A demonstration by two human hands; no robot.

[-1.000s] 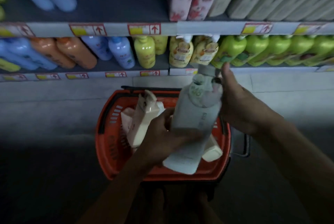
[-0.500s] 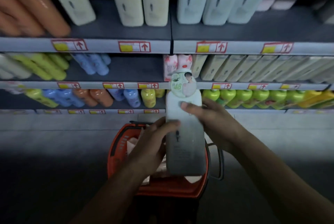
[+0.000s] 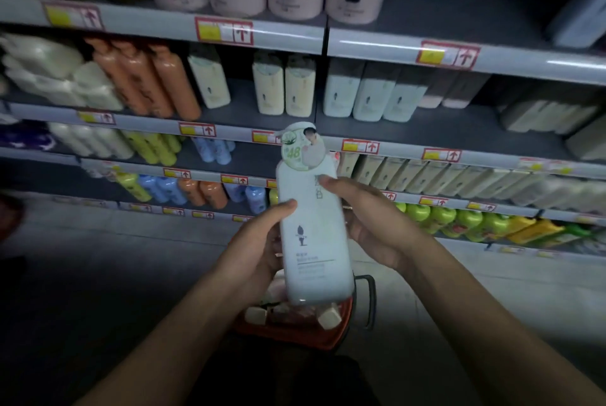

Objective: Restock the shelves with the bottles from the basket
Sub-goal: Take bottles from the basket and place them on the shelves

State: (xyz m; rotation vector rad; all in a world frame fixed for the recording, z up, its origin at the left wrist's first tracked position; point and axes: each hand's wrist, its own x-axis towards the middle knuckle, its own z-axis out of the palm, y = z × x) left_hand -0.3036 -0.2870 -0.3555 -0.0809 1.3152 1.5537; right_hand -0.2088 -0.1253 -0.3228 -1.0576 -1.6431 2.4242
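My left hand (image 3: 259, 251) grips the side of the white bottle (image 3: 313, 235), thumb on the front. My right hand (image 3: 367, 218) holds the other side, fingers curled over the top part. I think I use both hands because the bottle is tall and looks heavy, and I keep it upright so I can read the label. It is up in the air, above the red basket (image 3: 295, 332), not on a shelf yet. More bottles lie in the basket. On the left are orange bottles (image 3: 147, 81). In the middle, matching pale bottles (image 3: 352, 94) stand on a shelf (image 3: 442, 130) with bare room beside them. I see nothing blocking that spot.
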